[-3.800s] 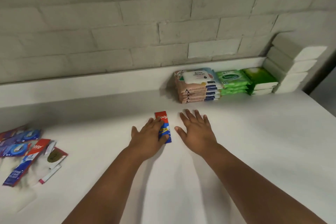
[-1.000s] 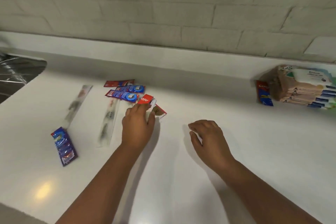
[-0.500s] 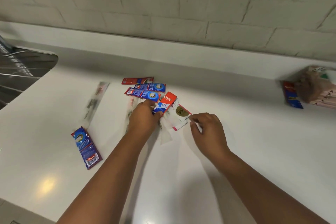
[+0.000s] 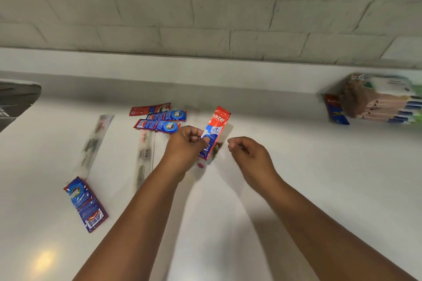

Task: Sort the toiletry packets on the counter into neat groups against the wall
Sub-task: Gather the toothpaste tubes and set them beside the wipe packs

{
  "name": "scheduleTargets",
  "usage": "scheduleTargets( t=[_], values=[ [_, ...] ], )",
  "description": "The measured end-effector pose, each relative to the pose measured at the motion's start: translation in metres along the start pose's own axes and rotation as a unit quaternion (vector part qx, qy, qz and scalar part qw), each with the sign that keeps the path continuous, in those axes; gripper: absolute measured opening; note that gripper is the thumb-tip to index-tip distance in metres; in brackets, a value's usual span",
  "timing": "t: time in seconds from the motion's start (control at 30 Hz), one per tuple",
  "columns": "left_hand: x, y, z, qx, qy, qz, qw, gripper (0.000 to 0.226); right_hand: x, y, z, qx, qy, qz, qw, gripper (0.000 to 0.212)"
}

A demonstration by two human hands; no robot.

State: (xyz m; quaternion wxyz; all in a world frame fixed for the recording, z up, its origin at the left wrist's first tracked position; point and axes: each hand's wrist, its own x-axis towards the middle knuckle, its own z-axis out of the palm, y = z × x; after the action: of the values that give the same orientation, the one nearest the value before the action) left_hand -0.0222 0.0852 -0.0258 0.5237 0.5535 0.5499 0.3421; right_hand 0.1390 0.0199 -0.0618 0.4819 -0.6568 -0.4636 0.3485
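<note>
Single head-worn view, angled down over the counter (image 4: pixel 296 189) toward the wall (image 4: pixel 205 7).

A wall (image 4: pixel 205 11) of pale, painted brick fills the upper half, its mortar lines running in offset courses. Below it a low white upstand (image 4: pixel 159 68) meets the glossy white bench (image 4: pixel 342 178) — a warm lamp glare (image 4: pixel 44 260) at lower left — and a metal sink (image 4: pixel 16 98) at the left edge.
</note>
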Motion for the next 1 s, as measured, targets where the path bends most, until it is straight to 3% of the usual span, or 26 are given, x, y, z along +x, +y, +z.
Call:
scheduleTargets(
  t=[0.17, 0.4, 0.6, 0.67, 0.73, 0.83, 0.9, 1.0],
  values=[
    [-0.012, 0.003, 0.055, -0.009, -0.082, -0.004, 0.997, 0.014, 0.002, -0.003, -0.039, 0.176, 0.043, 0.097, 0.979, 0.009],
    [-0.023, 0.015, 0.139, 0.006, -0.176, -0.015, 0.984, 0.010, -0.005, 0.017, -0.120, 0.192, 0.105, 0.143, 0.965, 0.011],
    [-0.017, 0.034, 0.220, 0.010, -0.194, 0.003, 0.981, 0.006, 0.000, 0.033, -0.195, 0.191, 0.132, 0.142, 0.962, 0.011],
    [-0.013, 0.040, 0.246, 0.001, -0.196, 0.000, 0.981, 0.007, 0.007, 0.045, -0.221, 0.125, 0.147, 0.133, 0.972, 0.013],
    [-0.005, 0.045, 0.265, -0.007, -0.185, -0.009, 0.983, 0.009, 0.016, 0.065, -0.243, -0.067, 0.172, 0.092, 0.979, 0.018],
    [0.015, 0.056, 0.298, -0.018, -0.161, -0.028, 0.986, 0.009, 0.028, 0.097, -0.281, -0.359, 0.183, 0.001, 0.915, 0.027],
    [0.031, 0.060, 0.313, -0.023, -0.146, -0.033, 0.989, 0.011, 0.035, 0.113, -0.294, -0.439, 0.151, -0.018, 0.886, 0.038],
    [0.054, 0.063, 0.335, -0.020, -0.124, -0.036, 0.991, 0.020, 0.044, 0.125, -0.305, -0.477, 0.116, -0.035, 0.870, 0.050]
  ],
)
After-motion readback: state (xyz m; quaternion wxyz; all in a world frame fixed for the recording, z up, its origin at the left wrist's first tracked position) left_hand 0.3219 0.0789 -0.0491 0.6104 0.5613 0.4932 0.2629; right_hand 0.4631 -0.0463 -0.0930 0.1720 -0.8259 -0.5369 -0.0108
